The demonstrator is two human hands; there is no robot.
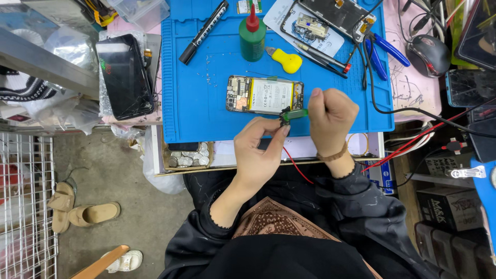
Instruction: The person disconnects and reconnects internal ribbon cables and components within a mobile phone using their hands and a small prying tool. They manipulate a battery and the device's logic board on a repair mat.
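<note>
Hands pinched around green part

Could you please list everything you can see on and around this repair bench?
Work mat: one, blue, on the bench.
Opened phone: one, back off, mid mat.
Bottle: one, green with red cap, upper mat.
Marker: one, black, upper left of mat.
Pry tool: one, yellow, beside bottle.
Pliers: one, blue handles, mat's right edge.
Mouse: one, dark, far right.
Coins: several, silver, tray below mat.
Sandals: pair, tan, on floor.
Small part: one, green, pinched by both hands.
Left hand; right hand.
</note>
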